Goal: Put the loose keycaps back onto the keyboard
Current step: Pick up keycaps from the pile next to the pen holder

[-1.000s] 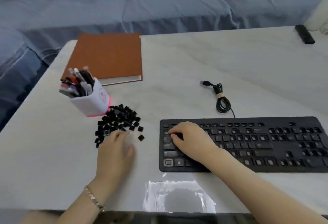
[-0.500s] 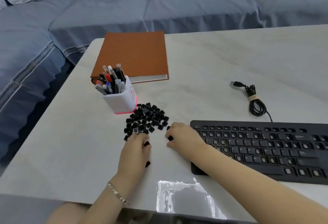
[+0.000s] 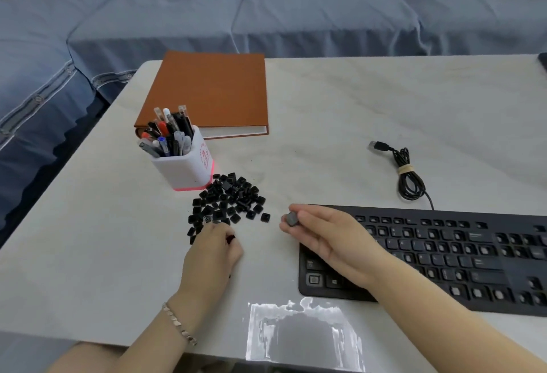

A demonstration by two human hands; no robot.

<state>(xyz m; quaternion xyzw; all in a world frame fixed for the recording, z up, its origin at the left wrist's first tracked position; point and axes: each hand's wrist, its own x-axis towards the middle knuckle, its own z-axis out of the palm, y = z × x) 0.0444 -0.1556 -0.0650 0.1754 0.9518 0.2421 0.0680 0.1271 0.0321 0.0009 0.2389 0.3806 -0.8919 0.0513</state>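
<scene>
A pile of several loose black keycaps (image 3: 229, 201) lies on the pale table left of the black keyboard (image 3: 444, 257). My right hand (image 3: 328, 239) hovers over the keyboard's left end and pinches one keycap (image 3: 291, 218) between thumb and fingertips. My left hand (image 3: 211, 250) rests at the near edge of the pile with fingers curled; a dark keycap (image 3: 230, 238) shows at its fingertips. The keyboard's right end runs out of view.
A white pen holder (image 3: 185, 162) full of pens stands just behind the pile. A brown binder (image 3: 210, 91) lies further back. The keyboard's coiled USB cable (image 3: 407, 176) lies behind the keyboard. A blue sofa stands beyond the table's far edge.
My right hand left the keyboard keys, reached to the pile and has lifted one keycap. My left hand stayed at the pile's near edge. The camera view shifted left.
</scene>
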